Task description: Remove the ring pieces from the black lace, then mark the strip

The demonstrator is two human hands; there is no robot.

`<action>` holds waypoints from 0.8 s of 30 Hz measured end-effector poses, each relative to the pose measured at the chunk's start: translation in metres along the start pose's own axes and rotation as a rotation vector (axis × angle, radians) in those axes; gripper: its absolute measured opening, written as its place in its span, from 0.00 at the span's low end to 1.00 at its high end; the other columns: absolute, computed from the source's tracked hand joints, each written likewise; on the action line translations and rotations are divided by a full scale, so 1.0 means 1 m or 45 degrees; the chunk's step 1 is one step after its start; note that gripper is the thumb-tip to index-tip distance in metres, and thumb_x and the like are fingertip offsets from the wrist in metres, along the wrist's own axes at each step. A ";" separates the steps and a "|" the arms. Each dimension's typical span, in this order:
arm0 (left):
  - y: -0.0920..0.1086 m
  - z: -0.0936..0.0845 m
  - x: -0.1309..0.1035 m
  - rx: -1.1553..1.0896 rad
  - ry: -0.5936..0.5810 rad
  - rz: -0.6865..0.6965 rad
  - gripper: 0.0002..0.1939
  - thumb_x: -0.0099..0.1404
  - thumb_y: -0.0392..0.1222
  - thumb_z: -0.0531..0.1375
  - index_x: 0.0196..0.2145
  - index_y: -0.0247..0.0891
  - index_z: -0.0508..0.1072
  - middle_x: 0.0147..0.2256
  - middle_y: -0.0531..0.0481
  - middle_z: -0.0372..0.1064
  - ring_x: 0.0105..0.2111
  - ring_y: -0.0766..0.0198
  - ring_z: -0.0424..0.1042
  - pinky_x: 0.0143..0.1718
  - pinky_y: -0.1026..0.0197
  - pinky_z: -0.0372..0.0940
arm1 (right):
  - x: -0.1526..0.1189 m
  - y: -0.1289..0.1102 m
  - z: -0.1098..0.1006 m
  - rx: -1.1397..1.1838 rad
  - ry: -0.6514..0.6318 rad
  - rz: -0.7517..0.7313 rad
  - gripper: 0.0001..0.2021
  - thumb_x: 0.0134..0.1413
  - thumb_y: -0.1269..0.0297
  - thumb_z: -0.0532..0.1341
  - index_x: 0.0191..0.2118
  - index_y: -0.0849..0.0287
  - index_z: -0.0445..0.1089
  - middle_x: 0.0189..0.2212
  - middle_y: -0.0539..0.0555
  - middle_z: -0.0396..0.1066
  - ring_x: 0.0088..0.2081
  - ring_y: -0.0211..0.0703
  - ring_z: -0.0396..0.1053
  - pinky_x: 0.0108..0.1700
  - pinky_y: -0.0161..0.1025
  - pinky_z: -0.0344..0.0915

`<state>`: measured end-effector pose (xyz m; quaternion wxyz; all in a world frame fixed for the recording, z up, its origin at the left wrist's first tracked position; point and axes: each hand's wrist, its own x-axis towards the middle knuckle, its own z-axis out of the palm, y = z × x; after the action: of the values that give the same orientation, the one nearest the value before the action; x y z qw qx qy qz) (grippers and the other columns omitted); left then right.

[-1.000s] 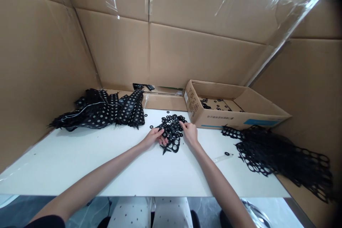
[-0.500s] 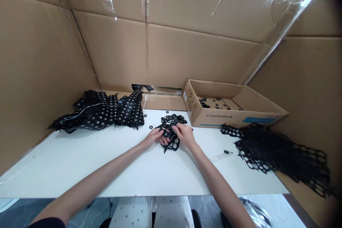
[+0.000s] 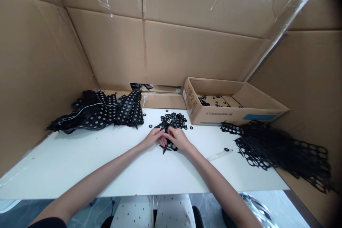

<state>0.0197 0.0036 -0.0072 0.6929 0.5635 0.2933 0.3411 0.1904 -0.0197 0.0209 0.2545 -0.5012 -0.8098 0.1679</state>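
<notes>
The held scrap [image 3: 165,127] and the small rings [image 3: 176,119] are coloured black. The left bundle [image 3: 103,114] is patterned with pale dots on black. The brown box [image 3: 235,116] is marked with blue; the white trousers [image 3: 175,212] are spotted with black.

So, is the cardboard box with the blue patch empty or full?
Neither: in the cardboard box, black rings lie scattered with bare floor showing between them.

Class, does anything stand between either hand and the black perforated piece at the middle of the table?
Nothing visible does: the left hand holds the black perforated piece, and the right hand is at it. The loose black rings lie beyond, not between.
</notes>
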 end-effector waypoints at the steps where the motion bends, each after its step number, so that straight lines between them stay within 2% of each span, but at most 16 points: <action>1: 0.001 0.000 -0.001 0.013 -0.002 0.025 0.23 0.58 0.58 0.57 0.29 0.31 0.66 0.20 0.44 0.72 0.17 0.65 0.70 0.19 0.66 0.64 | 0.000 -0.001 0.001 0.012 -0.004 -0.012 0.17 0.60 0.51 0.50 0.28 0.59 0.62 0.20 0.48 0.64 0.22 0.35 0.60 0.26 0.31 0.49; 8: 0.000 -0.001 0.000 0.065 0.089 0.117 0.23 0.58 0.59 0.58 0.25 0.32 0.65 0.16 0.48 0.69 0.12 0.70 0.64 0.13 0.70 0.55 | 0.000 -0.008 0.013 -0.102 0.048 -0.015 0.17 0.64 0.58 0.45 0.30 0.58 0.63 0.22 0.50 0.67 0.24 0.37 0.63 0.28 0.32 0.50; 16: -0.001 -0.002 -0.001 -0.088 0.003 0.098 0.21 0.60 0.56 0.58 0.28 0.31 0.66 0.20 0.46 0.71 0.17 0.68 0.67 0.20 0.67 0.62 | 0.001 -0.007 0.018 0.106 0.114 0.089 0.14 0.61 0.57 0.51 0.26 0.57 0.59 0.20 0.48 0.65 0.23 0.37 0.62 0.27 0.31 0.51; 24: 0.001 -0.001 -0.001 -0.040 0.049 0.148 0.19 0.58 0.54 0.60 0.29 0.32 0.66 0.19 0.50 0.68 0.16 0.70 0.65 0.19 0.68 0.60 | 0.001 -0.005 0.016 0.190 0.128 0.091 0.14 0.56 0.54 0.56 0.25 0.57 0.58 0.17 0.45 0.58 0.21 0.35 0.56 0.26 0.31 0.49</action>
<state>0.0184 0.0033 -0.0060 0.6748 0.5620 0.2679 0.3962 0.1774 -0.0216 0.0107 0.3253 -0.5171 -0.7629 0.2115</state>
